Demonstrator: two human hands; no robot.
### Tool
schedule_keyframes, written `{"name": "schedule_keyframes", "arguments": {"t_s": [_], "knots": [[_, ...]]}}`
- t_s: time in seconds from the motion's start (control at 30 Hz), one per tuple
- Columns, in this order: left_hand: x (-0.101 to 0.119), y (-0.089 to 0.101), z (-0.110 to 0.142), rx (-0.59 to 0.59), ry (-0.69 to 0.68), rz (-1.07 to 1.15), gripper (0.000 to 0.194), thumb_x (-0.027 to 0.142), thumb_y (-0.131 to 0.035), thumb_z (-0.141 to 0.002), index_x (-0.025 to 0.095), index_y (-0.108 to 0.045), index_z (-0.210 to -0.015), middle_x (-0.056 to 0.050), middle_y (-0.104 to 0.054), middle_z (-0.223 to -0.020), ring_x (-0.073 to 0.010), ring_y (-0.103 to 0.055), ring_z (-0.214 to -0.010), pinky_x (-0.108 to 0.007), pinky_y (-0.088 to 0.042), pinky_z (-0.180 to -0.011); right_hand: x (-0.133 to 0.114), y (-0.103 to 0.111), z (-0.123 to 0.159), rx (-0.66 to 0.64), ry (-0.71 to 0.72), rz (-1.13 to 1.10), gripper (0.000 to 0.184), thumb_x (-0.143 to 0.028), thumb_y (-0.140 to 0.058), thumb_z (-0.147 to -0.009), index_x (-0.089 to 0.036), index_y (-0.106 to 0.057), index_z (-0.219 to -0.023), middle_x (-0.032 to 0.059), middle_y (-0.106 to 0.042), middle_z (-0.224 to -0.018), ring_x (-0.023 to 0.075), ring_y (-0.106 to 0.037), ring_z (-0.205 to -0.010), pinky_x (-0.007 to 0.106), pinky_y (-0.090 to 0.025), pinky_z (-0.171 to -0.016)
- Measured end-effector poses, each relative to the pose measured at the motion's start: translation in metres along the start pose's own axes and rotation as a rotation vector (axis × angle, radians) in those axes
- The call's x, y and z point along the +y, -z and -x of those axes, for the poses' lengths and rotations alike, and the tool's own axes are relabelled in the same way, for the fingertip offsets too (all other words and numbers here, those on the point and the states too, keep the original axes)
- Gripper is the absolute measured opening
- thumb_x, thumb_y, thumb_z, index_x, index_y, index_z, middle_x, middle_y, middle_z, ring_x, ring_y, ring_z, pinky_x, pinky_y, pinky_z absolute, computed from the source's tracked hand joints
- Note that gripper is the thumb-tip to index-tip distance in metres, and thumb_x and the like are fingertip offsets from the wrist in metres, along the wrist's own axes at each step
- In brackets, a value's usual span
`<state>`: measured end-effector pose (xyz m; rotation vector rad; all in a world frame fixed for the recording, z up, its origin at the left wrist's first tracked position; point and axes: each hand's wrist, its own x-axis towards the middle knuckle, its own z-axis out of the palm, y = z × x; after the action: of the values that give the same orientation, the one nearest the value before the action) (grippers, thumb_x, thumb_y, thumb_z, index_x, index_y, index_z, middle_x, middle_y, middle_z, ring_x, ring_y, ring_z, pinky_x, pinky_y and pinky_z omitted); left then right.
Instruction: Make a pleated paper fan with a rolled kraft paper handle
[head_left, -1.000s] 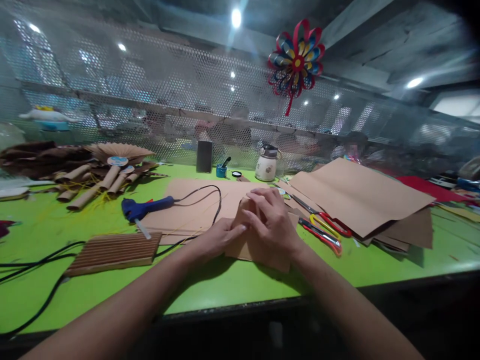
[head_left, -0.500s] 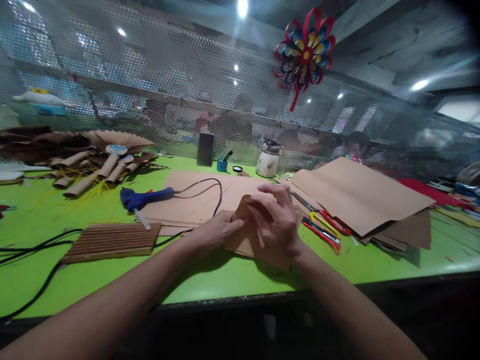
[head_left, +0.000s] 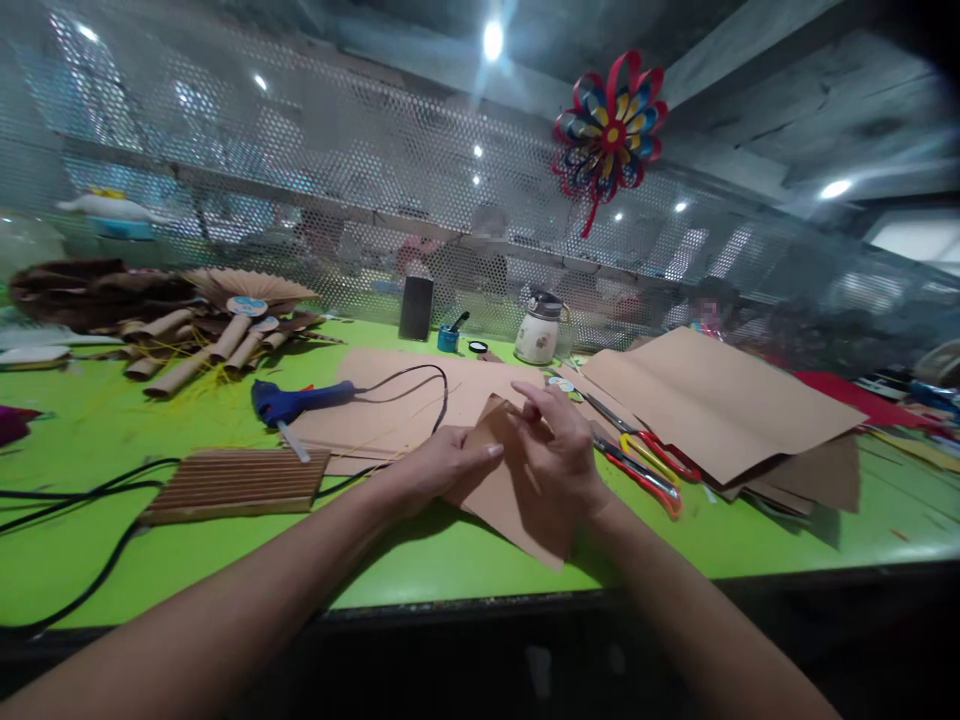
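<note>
Paper (head_left: 517, 497) near the counter's (head_left: 397, 582) front edge, clamped in the left fingers (head_left: 489, 453); right fingers (head_left: 534, 402) bent against it, their grip unclear. Glue gun (head_left: 300, 401) to its left; scissors (head_left: 651, 452) to its right.

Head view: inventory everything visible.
Folded paper: one, brown, centre.
Glue gun: one, blue, left.
Ridged board: one, brown, front left.
Paper tubes: several, brown, back left.
Fan: one, tan, behind tubes.
Scissors: one, red-yellow, right.
Cutter: one, red, beside scissors.
Sheets: several, brown, centre and right.
Red sheet: one, red, right.
Jar: one, blue, back.
Slab: one, black, beside jar.
Bottle: one, white, back.
Ornament: one, multicoloured, above.
Mesh screen: one, grey, background.
Table: one, green, below.
Left hand: one, bare, holding paper.
Right hand: one, bare, touching paper.
</note>
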<state>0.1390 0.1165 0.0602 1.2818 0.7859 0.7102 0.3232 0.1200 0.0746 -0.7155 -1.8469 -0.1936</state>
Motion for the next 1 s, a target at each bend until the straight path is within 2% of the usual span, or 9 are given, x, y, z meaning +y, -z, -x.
{"name": "schedule_keyframes", "arguments": {"t_s": [0.23,0.33,0.43,0.5,0.6,0.7,0.8,0.9,1.0], "knots": [[0.003,-0.002,0.003,0.015,0.013,0.004,0.052,0.029,-0.085,-0.061,0.006,-0.066,-0.104,-0.016,-0.072,-0.091,-0.0231,-0.068,-0.073,-0.031,-0.052,-0.066,0.013,0.011,-0.004,0.134,-0.185,0.027,0.019,-0.018,-0.058,-0.091,-0.02,-0.068,-0.108,0.0007,-0.055,-0.08,0.0152,-0.052,-0.072,0.029,-0.047,-0.067],[0.004,-0.004,0.003,0.054,0.016,-0.006,0.051,0.025,-0.086,-0.059,0.006,-0.067,-0.103,-0.017,-0.072,-0.094,-0.0255,-0.069,-0.078,-0.032,-0.052,-0.069,0.032,0.022,-0.009,0.264,-0.3,0.052,0.02,-0.024,-0.059,-0.091,-0.02,-0.069,-0.107,0.0012,-0.056,-0.081,0.0145,-0.051,-0.07,0.029,-0.046,-0.065],[0.005,-0.004,0.001,0.119,0.011,-0.007,0.048,0.025,-0.083,-0.061,0.006,-0.068,-0.103,-0.017,-0.073,-0.093,-0.0263,-0.069,-0.079,-0.032,-0.052,-0.069,0.062,0.04,-0.016,0.502,-0.516,0.082,0.029,-0.027,-0.059,-0.088,-0.016,-0.068,-0.113,0.0007,-0.055,-0.078,0.0126,-0.049,-0.064,0.027,-0.044,-0.062],[0.006,-0.004,0.0,0.171,-0.006,0.001,0.047,0.027,-0.081,-0.064,0.007,-0.068,-0.105,-0.015,-0.074,-0.09,-0.0253,-0.069,-0.077,-0.03,-0.051,-0.067,0.084,0.053,-0.019,0.651,-0.733,0.056,0.037,-0.022,-0.058,-0.084,-0.015,-0.065,-0.119,-0.0002,-0.053,-0.076,0.0117,-0.048,-0.062,0.025,-0.045,-0.063],[0.007,0.001,-0.001,0.251,-0.04,0.014,0.043,0.03,-0.078,-0.068,0.008,-0.068,-0.104,-0.013,-0.075,-0.085,-0.0237,-0.069,-0.071,-0.028,-0.049,-0.059,0.113,0.068,-0.02,0.74,-0.908,0.018,0.048,-0.016,-0.051,-0.078,-0.01,-0.059,-0.125,-0.002,-0.048,-0.071,0.0116,-0.045,-0.058,0.024,-0.045,-0.059],[0.012,0.009,-0.002,0.34,-0.1,0.039,0.041,0.032,-0.076,-0.072,0.01,-0.067,-0.106,-0.011,-0.075,-0.085,-0.0236,-0.07,-0.07,-0.028,-0.051,-0.056,0.129,0.073,-0.018,0.774,-0.995,-0.008,0.058,-0.012,-0.044,-0.072,-0.009,-0.053,-0.129,-0.0029,-0.045,-0.071,0.012,-0.046,-0.057,0.022,-0.045,-0.056],[0.018,0.017,-0.004,0.445,-0.219,0.104,0.039,0.032,-0.072,-0.076,0.014,-0.065,-0.111,-0.01,-0.076,-0.093,-0.0239,-0.072,-0.08,-0.031,-0.056,-0.069,0.131,0.065,-0.016,0.754,-1.04,-0.033,0.059,-0.013,-0.042,-0.069,-0.01,-0.054,-0.127,-0.0022,-0.046,-0.072,0.013,-0.048,-0.058,0.021,-0.044,-0.054],[0.024,0.022,-0.005,0.524,-0.328,0.195,0.036,0.028,-0.07,-0.078,0.015,-0.065,-0.111,-0.009,-0.076,-0.096,-0.0245,-0.072,-0.089,-0.033,-0.058,-0.08,0.123,0.045,-0.014,0.655,-1.055,-0.072,0.055,-0.016,-0.044,-0.069,-0.011,-0.057,-0.122,-0.0014,-0.05,-0.071,0.0143,-0.049,-0.058,0.022,-0.044,-0.053],[0.028,0.023,-0.005,0.557,-0.39,0.274,0.03,0.023,-0.068,-0.079,0.015,-0.067,-0.108,-0.009,-0.077,-0.095,-0.0242,-0.072,-0.093,-0.033,-0.058,-0.085,0.106,0.017,-0.007,0.492,-1.032,-0.126,0.05,-0.02,-0.048,-0.07,-0.012,-0.061,-0.117,-0.0007,-0.053,-0.071,0.0145,-0.051,-0.059,0.023,-0.044,-0.053]]}}
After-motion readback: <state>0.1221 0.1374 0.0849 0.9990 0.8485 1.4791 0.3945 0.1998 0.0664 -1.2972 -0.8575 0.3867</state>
